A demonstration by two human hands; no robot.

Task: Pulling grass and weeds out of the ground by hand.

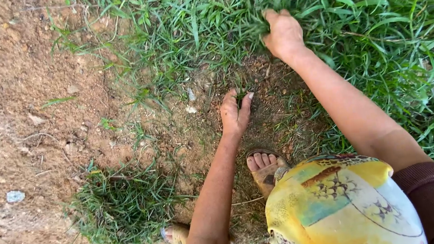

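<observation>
Grass [250, 29] at the far edge of the bare soil [16, 108] is clenched in the right hand [283, 34], fist closed for purchase. Nearer, the left hand [235, 115] pinches a small tuft [241, 98] between thumb and fingers.

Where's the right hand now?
In the head view, the right hand is upper right of centre, clutching grass at the lawn's edge, beyond the left hand.
</observation>
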